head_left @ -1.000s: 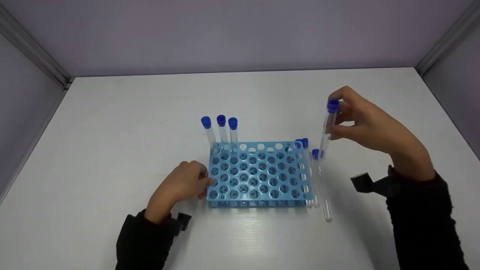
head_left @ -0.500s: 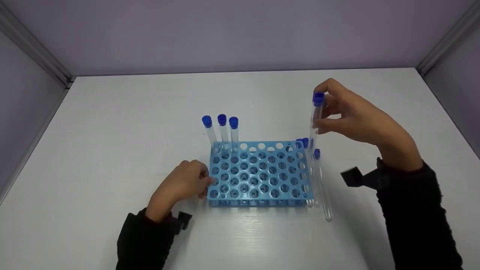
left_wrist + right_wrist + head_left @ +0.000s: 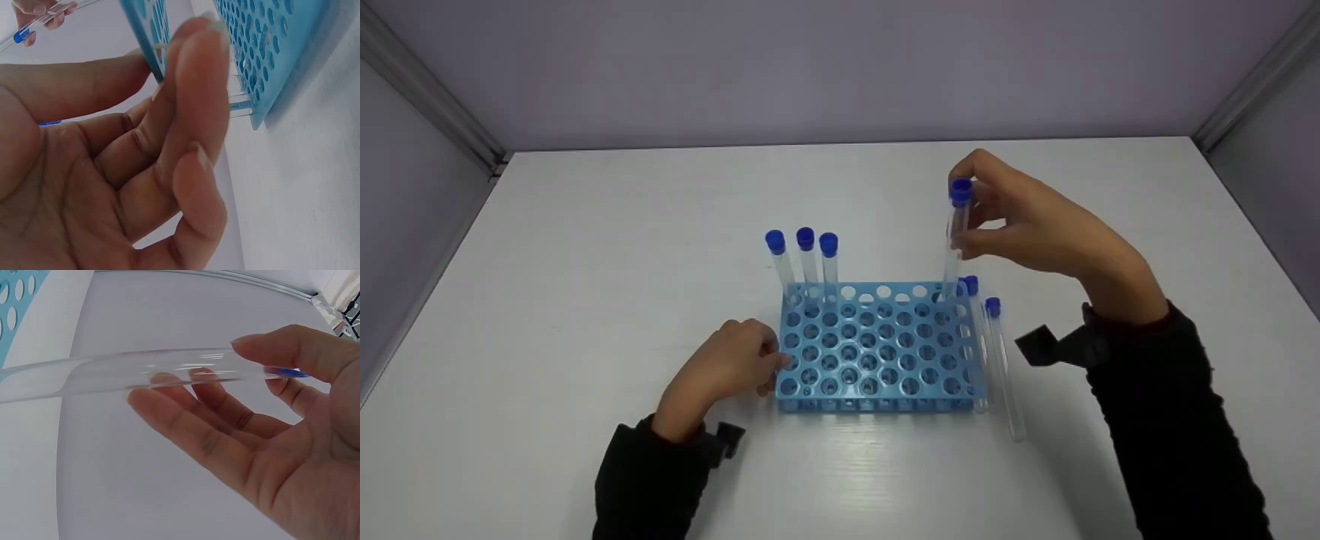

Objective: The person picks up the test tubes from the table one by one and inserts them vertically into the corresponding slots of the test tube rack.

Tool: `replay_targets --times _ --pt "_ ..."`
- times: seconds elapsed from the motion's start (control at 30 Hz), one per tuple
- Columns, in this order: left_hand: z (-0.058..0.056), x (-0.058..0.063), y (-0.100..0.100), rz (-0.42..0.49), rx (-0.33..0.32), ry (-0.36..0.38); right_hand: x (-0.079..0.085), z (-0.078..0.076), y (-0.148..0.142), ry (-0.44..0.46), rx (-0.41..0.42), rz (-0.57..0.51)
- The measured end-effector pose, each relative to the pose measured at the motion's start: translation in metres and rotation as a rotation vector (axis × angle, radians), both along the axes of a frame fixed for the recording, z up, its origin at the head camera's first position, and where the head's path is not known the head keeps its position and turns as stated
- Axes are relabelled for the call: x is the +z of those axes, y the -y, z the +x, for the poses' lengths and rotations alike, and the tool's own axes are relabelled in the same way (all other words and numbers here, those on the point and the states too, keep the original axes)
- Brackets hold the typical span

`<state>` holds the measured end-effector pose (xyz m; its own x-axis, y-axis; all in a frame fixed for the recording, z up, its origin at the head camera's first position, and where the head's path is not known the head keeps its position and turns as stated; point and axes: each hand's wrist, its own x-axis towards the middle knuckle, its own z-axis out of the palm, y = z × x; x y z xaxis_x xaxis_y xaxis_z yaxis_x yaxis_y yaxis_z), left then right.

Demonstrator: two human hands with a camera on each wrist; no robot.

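Note:
A light-blue test tube rack (image 3: 877, 405) stands on the white table. At its left side my left hand (image 3: 726, 364) grips the edge of the rack's top plate (image 3: 142, 39) between thumb and fingers. Behind the rack's back right corner, my right hand (image 3: 1031, 225) pinches a clear test tube (image 3: 951, 262) with a blue cap (image 3: 961, 192). That tube is nearly upright, its lower end at the back row of holes; whether it is inside a hole I cannot tell. In the right wrist view the thumb and fingertips hold the tube (image 3: 169, 368) by its capped half.
Three blue-capped tubes (image 3: 808, 262) stand in the back left holes, leaning slightly. Along the rack's right side lie loose capped tubes (image 3: 1005, 375), partly overlapped by the rack. Pale walls (image 3: 840, 75) enclose the table at the back and sides.
My right hand has carried the test tube leftward, from right of the rack to its back right corner. My left hand keeps its place on the rack.

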<state>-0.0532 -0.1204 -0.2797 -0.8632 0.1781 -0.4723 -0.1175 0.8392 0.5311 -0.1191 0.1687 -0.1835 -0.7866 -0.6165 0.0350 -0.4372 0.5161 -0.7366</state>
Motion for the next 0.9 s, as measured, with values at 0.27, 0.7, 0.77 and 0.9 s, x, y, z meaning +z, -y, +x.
replay_targets --times 0.27,0.7,0.77,0.9 --pt "0.001 0.0 0.0 0.004 -0.002 -0.006 -0.001 -0.004 0.021 0.005 0.047 -0.008" --pt "0.002 0.0 -0.001 -0.007 0.001 -0.01 -0.01 -0.011 0.045 -0.015 0.069 -0.018" --pt "0.002 0.0 -0.001 -0.005 0.001 -0.009 -0.01 -0.01 0.048 -0.013 0.07 -0.02" --pt "0.002 -0.001 -0.001 0.003 0.0 -0.015 -0.011 -0.009 0.054 -0.015 0.076 -0.021"
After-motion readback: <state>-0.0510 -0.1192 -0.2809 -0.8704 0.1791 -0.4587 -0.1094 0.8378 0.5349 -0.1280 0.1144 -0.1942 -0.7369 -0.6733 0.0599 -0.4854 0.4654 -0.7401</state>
